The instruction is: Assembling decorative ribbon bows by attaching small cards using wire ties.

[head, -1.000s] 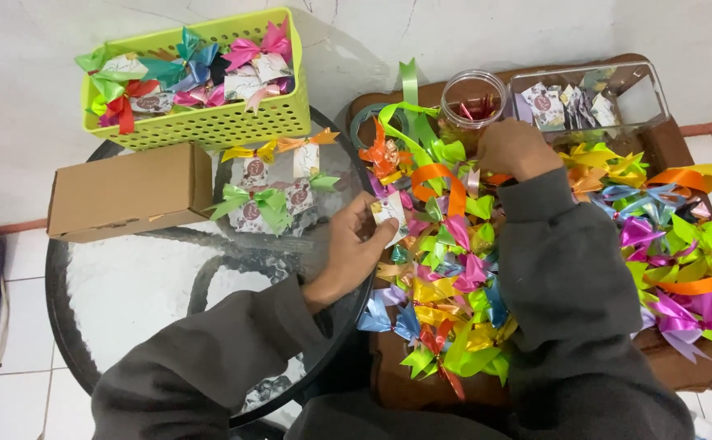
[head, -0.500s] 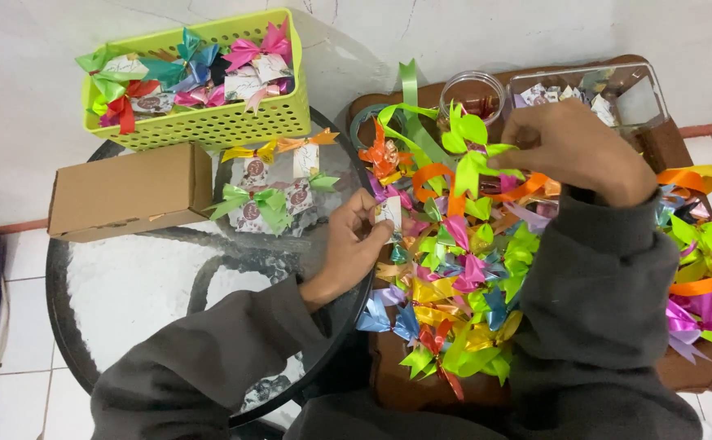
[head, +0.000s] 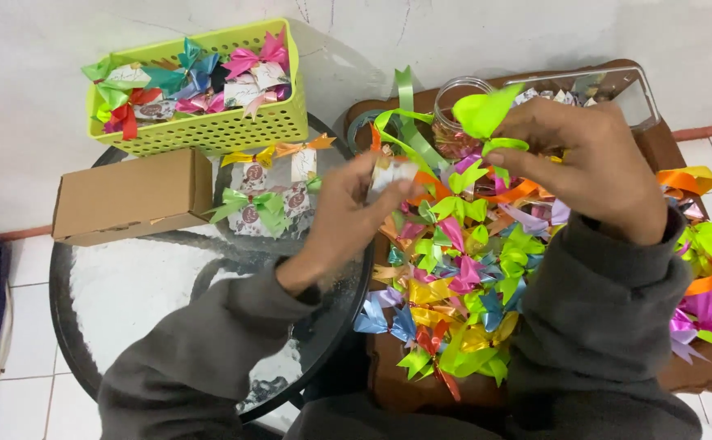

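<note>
Up off the ribbon pile is where both of my hands are now coming together, which is the change from a moment ago: then my right hand was reaching deep over the far side of the pile, and my left hand was lower, near the table edge. Now my right hand [head: 584, 159] is pinching a lime-green bow [head: 486, 114] between thumb and fingers, lifted clear of the pile [head: 470, 269] and hanging above it in front of the jar [head: 454, 122]. My left hand [head: 348, 216] is closing its fingers on a small white packet [head: 393, 173], raised to nearly the same height. The two hands are near each other but not touching; the bow and the packet are just apart, with a little gap between them.

To my eye this is meaning the picking part is over and the joining part is starting: the bow is chosen, the packet is up, and they are being brought face to face.

Beside my left hand, on the glass table [head: 128, 285], finished packets with bows [head: 266, 200] are lying by a brown carton [head: 128, 195]. Behind them a green basket [head: 209, 134] is holding more of the same.
</note>
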